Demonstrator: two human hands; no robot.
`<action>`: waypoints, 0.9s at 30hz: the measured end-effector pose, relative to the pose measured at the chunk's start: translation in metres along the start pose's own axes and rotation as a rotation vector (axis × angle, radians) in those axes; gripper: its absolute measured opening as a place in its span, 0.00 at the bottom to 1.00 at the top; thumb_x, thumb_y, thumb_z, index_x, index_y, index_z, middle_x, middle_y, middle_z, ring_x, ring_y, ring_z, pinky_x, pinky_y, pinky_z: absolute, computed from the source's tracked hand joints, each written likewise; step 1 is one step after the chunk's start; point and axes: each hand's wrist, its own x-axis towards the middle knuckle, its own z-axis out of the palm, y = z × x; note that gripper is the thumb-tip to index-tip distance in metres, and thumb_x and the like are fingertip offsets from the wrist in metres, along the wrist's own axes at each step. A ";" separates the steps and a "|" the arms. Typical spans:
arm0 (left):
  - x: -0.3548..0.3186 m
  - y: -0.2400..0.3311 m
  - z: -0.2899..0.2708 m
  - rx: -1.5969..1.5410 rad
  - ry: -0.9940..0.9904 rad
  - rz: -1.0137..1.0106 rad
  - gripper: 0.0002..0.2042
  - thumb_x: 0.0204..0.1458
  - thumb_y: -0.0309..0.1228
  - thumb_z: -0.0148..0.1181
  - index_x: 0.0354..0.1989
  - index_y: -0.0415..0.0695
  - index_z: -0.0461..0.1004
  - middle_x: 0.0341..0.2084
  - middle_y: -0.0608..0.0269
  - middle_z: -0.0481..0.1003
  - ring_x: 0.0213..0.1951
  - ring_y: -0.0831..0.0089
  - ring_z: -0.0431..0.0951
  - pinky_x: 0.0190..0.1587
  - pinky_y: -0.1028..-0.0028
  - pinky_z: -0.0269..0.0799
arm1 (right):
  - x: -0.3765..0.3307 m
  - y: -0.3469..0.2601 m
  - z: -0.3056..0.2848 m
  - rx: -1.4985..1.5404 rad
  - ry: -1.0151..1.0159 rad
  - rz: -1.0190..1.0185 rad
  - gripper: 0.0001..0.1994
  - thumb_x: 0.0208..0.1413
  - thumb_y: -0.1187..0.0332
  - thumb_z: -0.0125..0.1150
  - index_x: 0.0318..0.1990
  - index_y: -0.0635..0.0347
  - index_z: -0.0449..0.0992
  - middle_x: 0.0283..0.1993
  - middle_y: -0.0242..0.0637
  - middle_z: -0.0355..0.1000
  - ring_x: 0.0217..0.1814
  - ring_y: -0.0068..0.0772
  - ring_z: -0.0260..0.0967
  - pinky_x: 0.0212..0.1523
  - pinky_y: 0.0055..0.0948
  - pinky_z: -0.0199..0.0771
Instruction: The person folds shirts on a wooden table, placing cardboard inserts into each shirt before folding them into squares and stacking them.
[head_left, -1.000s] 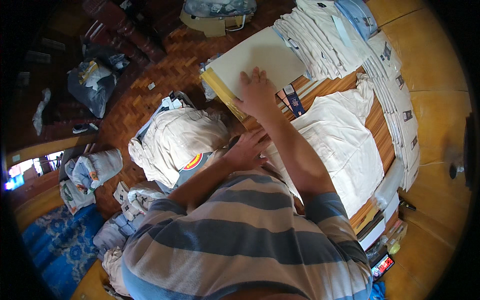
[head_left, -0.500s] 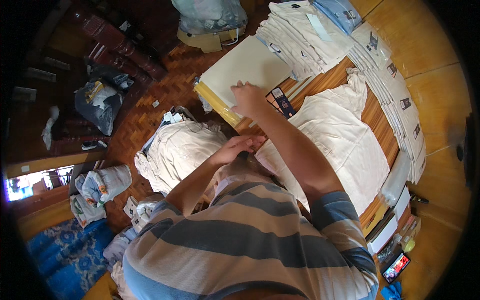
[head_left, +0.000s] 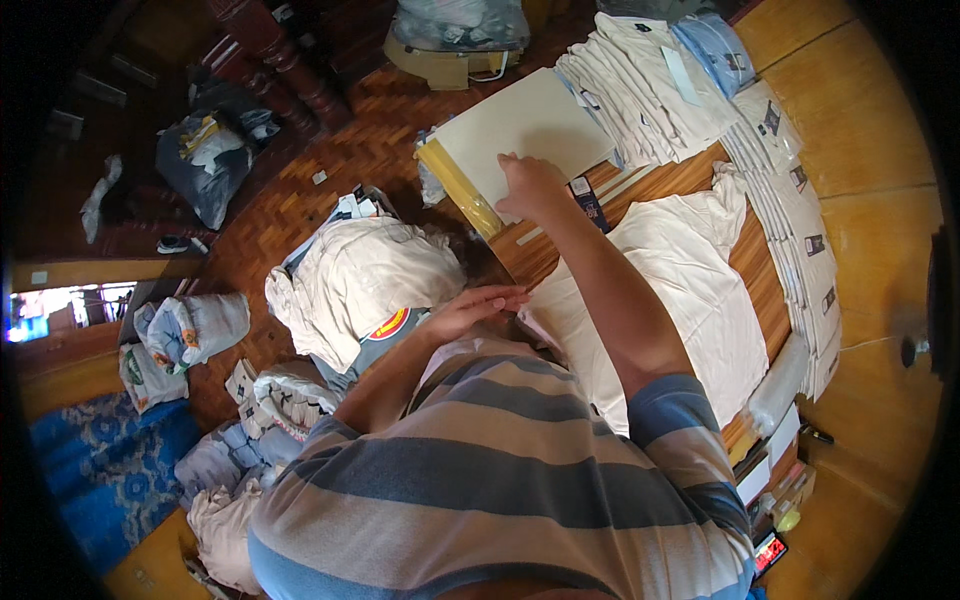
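Head camera view: a person's right hand (head_left: 530, 187) reaches over the near edge of a cream board (head_left: 520, 135) at the table's far left, index finger extended; whether it pinches anything cannot be told. The left hand (head_left: 475, 308), straight fingers pressed together, hovers or rests by the table's near left edge, contact unclear, beside a white shirt (head_left: 670, 290) spread to the right. Folded shirts (head_left: 645, 95) stand stacked far right of the board, a dark card (head_left: 588, 205) nearer
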 end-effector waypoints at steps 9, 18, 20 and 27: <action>0.011 0.030 -0.046 0.021 -0.289 -0.147 0.29 0.74 0.49 0.49 0.74 0.40 0.65 0.69 0.54 0.71 0.65 0.64 0.73 0.67 0.60 0.70 | 0.003 0.028 -0.007 0.067 -0.098 -0.273 0.33 0.50 0.50 0.75 0.59 0.60 0.76 0.58 0.53 0.79 0.61 0.56 0.78 0.64 0.50 0.76; 0.022 0.036 -0.052 -0.132 0.149 -0.010 0.25 0.74 0.48 0.52 0.68 0.42 0.71 0.60 0.57 0.78 0.53 0.71 0.81 0.53 0.70 0.78 | -0.026 -0.005 0.027 -0.101 0.161 -0.042 0.48 0.47 0.50 0.79 0.72 0.63 0.64 0.70 0.63 0.68 0.72 0.62 0.68 0.68 0.52 0.72; 0.039 0.042 -0.061 0.056 0.250 -0.010 0.23 0.74 0.48 0.52 0.65 0.41 0.73 0.53 0.60 0.81 0.49 0.75 0.83 0.47 0.74 0.79 | -0.021 -0.004 0.004 -0.005 0.076 -0.145 0.44 0.47 0.52 0.79 0.69 0.64 0.67 0.64 0.61 0.74 0.66 0.61 0.73 0.65 0.53 0.74; 0.079 0.039 -0.094 0.290 0.510 0.146 0.18 0.73 0.44 0.56 0.47 0.39 0.80 0.34 0.63 0.84 0.27 0.79 0.82 0.24 0.80 0.69 | -0.057 -0.016 -0.033 -0.188 0.184 -0.201 0.19 0.58 0.71 0.64 0.58 0.59 0.78 0.45 0.45 0.83 0.42 0.48 0.84 0.42 0.45 0.84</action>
